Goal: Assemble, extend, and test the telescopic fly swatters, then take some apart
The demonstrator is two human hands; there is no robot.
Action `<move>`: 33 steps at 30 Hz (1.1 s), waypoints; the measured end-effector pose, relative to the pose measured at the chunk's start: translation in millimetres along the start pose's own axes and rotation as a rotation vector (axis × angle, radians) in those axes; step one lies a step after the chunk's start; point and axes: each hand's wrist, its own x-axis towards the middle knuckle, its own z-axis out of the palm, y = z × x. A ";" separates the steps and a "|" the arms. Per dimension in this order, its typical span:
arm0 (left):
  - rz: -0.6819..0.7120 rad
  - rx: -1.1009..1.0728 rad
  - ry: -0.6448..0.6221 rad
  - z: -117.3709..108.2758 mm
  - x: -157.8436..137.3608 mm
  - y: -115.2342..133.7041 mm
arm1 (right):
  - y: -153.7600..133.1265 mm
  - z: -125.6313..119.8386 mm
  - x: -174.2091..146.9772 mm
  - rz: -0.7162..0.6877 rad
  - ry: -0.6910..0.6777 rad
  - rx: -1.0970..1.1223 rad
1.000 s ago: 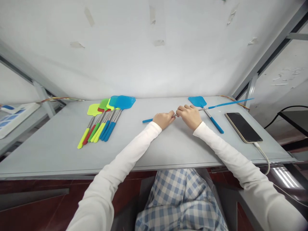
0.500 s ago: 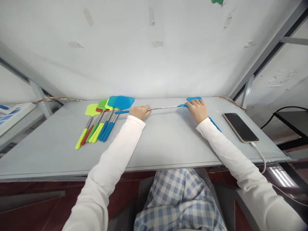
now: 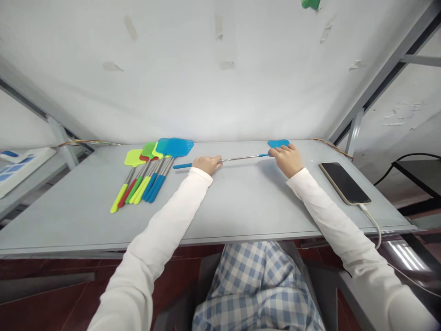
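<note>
A fly swatter with a thin metal rod [image 3: 241, 158] spans the space between my hands, slightly above the table. My left hand [image 3: 206, 164] is closed around the rod near its blue handle [image 3: 182, 166], which sticks out to the left. At the other end, my right hand [image 3: 288, 160] grips the blue neck [image 3: 263, 155] of the swatter. Just behind those fingers a blue paddle [image 3: 278, 143] shows; which swatter it belongs to I cannot tell. Several fly swatters in yellow, red, green and blue lie overlapping at left, including a blue-headed one [image 3: 179, 147].
A phone [image 3: 344, 183] with a white charging cable [image 3: 372, 220] lies on the right of the grey table [image 3: 234, 211]. Behind stands a white wall [image 3: 172, 82] with tape scraps. Metal frame posts rise at both sides. A white-and-blue object [image 3: 24, 168] stands far left.
Both hands have shifted slightly right with the swatter. The blue handle that showed beside my right forearm is now out of sight.
</note>
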 end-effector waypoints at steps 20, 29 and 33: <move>0.155 -0.026 -0.038 -15.2 -16.1 54.1 | -91.0 -11.1 2.2 -0.158 -0.024 0.035; 0.070 -0.055 0.003 -12.9 -7.8 33.9 | -43.4 18.7 14.0 -0.072 0.078 0.081; -0.062 -0.017 0.030 -11.1 -2.7 -11.3 | 6.3 30.0 16.5 0.137 0.192 0.055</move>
